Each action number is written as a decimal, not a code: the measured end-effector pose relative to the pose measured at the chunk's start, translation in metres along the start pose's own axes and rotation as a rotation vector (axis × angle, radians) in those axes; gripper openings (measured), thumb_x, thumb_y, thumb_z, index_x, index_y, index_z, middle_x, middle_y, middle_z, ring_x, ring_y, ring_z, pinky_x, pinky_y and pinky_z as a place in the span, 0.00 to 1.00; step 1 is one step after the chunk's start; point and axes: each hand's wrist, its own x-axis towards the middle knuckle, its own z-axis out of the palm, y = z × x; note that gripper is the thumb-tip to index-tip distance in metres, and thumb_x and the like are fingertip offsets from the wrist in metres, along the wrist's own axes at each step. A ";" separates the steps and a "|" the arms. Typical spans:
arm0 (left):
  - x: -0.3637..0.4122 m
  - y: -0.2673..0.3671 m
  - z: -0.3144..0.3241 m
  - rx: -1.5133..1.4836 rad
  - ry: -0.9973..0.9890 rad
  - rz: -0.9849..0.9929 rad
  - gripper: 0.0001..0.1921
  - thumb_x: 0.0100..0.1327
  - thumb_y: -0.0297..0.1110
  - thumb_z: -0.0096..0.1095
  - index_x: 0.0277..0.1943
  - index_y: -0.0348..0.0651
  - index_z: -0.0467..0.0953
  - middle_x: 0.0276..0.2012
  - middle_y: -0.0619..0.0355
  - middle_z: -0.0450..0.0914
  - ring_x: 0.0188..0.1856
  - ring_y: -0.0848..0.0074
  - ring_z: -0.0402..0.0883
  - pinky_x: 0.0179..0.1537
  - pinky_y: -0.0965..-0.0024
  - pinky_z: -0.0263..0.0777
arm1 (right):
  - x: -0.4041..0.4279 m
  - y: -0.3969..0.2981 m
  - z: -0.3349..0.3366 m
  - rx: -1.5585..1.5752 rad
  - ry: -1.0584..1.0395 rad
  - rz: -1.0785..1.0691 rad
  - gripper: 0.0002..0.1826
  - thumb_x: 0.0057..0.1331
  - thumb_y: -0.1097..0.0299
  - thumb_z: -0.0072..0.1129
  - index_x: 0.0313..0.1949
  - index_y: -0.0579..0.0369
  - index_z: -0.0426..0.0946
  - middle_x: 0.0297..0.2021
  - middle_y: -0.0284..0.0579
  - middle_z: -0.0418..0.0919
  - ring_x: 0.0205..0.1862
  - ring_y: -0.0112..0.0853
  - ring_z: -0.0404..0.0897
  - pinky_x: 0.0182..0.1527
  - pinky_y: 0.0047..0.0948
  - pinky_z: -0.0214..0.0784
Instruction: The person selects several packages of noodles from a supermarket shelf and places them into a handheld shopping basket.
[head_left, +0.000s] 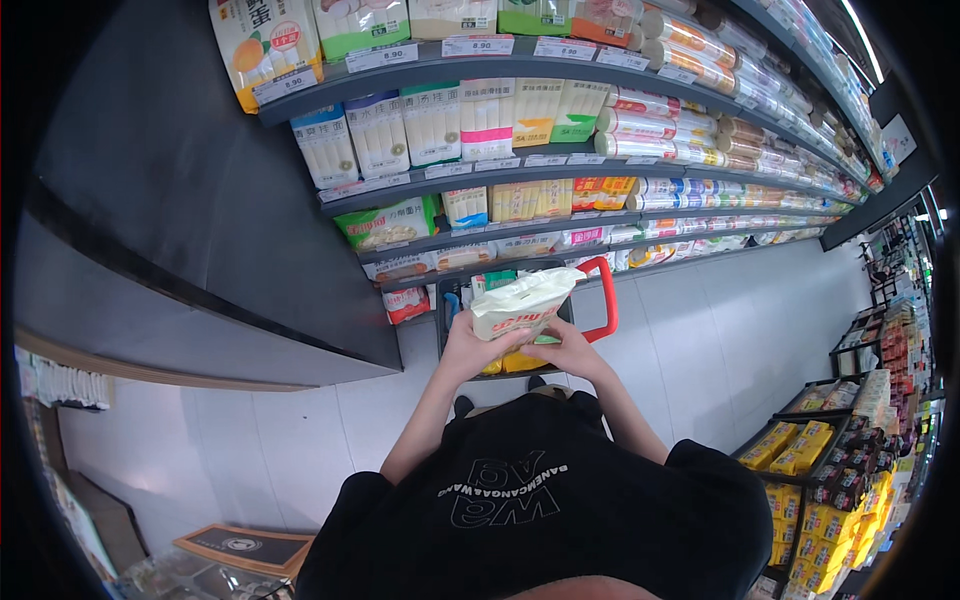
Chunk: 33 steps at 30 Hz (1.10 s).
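Both of my hands grip a pale plastic food packet (525, 304) with red writing on its front. My left hand (474, 346) wraps its left side, and my right hand (568, 349) holds the lower right side. Directly beneath is a dark shopping basket (442, 337) with a red handle (609, 304) raised on its right. Inside it I see a green-and-white packet (499, 280) and yellow packaging (521, 363); the held packet and my hands hide much of the rest.
Ahead, a dark grey shelf unit (360, 196) carries packets of dried noodles (431, 124) and rolled noodle bundles (637, 124). A dark panel (225, 225) stands close on the left. Stacked yellow packs (829, 536) fill a display at the right. Pale floor tiles (697, 330) extend rightward.
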 end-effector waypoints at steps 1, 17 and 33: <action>0.005 0.001 0.006 -0.007 -0.015 -0.001 0.25 0.53 0.26 0.78 0.54 0.32 0.77 0.48 0.53 0.84 0.48 0.78 0.82 0.51 0.72 0.77 | 0.000 -0.006 -0.008 0.022 0.017 -0.019 0.27 0.60 0.68 0.70 0.58 0.59 0.72 0.54 0.46 0.77 0.56 0.32 0.76 0.54 0.31 0.74; 0.159 0.002 0.157 0.075 0.226 -0.036 0.18 0.59 0.26 0.72 0.52 0.33 0.77 0.45 0.53 0.85 0.45 0.77 0.84 0.46 0.72 0.78 | 0.036 -0.001 -0.218 0.050 -0.049 -0.148 0.21 0.64 0.65 0.67 0.53 0.60 0.77 0.40 0.39 0.84 0.39 0.21 0.81 0.35 0.22 0.74; 0.220 0.007 0.252 0.182 0.362 -0.108 0.25 0.70 0.41 0.62 0.60 0.31 0.69 0.54 0.51 0.80 0.50 0.76 0.80 0.51 0.72 0.74 | 0.063 0.044 -0.314 0.379 -0.126 -0.237 0.22 0.63 0.66 0.68 0.54 0.62 0.76 0.45 0.45 0.84 0.46 0.27 0.82 0.48 0.27 0.75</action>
